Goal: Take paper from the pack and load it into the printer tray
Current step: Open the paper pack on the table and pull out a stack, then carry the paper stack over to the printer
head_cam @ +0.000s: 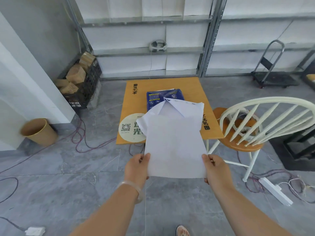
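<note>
I hold a stack of white paper (pixel 173 147) out in front of me, its near end between both hands. My left hand (pixel 137 167) grips the left edge and my right hand (pixel 215 168) grips the right edge. The far end of the sheets hangs over the low orange table (pixel 190 84). Behind the sheets lies the blue paper pack (pixel 160 97), its white wrapper torn open at the near end. No printer tray can be made out for certain.
A white spindle-back chair (pixel 252 126) with an orange seat stands right of the table. A dark box-like object (pixel 298 147) sits on the floor at far right. Cables and a power strip (pixel 274 191) lie across the grey floor. A brown bin (pixel 40 132) and a crate of cardboard boxes (pixel 80 82) are at left.
</note>
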Demonstrator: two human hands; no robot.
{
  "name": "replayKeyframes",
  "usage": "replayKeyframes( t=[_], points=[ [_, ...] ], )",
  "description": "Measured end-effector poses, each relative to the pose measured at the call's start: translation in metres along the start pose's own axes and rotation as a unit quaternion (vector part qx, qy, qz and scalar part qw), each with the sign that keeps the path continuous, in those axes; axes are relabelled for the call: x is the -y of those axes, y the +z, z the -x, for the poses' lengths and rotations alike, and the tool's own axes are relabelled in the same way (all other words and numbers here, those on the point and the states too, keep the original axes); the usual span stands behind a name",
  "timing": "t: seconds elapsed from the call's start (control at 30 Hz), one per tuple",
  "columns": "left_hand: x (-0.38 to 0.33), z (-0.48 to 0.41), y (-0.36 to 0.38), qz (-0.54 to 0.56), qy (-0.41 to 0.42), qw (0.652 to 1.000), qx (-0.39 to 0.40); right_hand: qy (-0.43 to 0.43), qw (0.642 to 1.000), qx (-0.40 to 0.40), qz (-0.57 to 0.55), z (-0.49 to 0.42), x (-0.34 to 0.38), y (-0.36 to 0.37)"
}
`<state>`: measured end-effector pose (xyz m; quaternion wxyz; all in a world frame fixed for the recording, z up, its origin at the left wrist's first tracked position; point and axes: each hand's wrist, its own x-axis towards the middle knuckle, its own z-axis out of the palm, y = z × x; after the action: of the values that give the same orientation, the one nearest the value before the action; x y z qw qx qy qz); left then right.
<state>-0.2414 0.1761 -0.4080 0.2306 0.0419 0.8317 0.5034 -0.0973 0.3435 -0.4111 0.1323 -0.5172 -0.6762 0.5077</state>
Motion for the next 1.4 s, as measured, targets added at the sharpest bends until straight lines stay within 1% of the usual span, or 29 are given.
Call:
replayKeyframes(
  t=[0.13, 0.3, 0.43, 0.57, 0.73, 0.93, 1.03, 1.1, 1.27, 1.4],
  points=[
    [-0.033, 0.019, -0.018, 0.006, 0.048, 0.999, -0.017, -0.058, 0.998, -0.019, -0.017, 0.02, 0.032, -0.017],
    [-0.098, 0.023, -0.045, 0.032, 0.131, 0.987, -0.086, -0.162, 0.985, -0.025, -0.052, 0.024, 0.105, -0.04],
    [-0.155, 0.033, -0.07, 0.041, 0.204, 0.967, -0.147, -0.228, 0.969, -0.019, -0.089, 0.025, 0.173, -0.062],
    [-0.211, 0.045, -0.099, 0.05, 0.257, 0.943, -0.206, -0.287, 0.947, -0.001, -0.142, 0.028, 0.238, -0.078],
    [-0.249, 0.057, -0.128, 0.107, 0.283, 0.913, -0.275, -0.343, 0.92, 0.006, -0.189, 0.038, 0.295, -0.085],
    [-0.242, 0.077, -0.155, 0.128, 0.27, 0.892, -0.34, -0.378, 0.9, 0.075, -0.203, 0.052, 0.315, -0.061],
    [-0.22, 0.084, -0.175, 0.137, 0.232, 0.887, -0.376, -0.392, 0.892, 0.118, -0.19, 0.058, 0.318, -0.032],
    [-0.204, 0.095, -0.192, 0.164, 0.207, 0.877, -0.402, -0.399, 0.885, 0.153, -0.184, 0.07, 0.32, -0.008],
    [-0.161, 0.143, -0.253, 0.134, 0.185, 0.839, -0.494, -0.427, 0.848, 0.259, -0.18, 0.128, 0.327, 0.061],
    [-0.119, 0.192, -0.312, 0.116, 0.153, 0.795, -0.575, -0.434, 0.815, 0.337, -0.186, 0.197, 0.333, 0.117]
  ],
)
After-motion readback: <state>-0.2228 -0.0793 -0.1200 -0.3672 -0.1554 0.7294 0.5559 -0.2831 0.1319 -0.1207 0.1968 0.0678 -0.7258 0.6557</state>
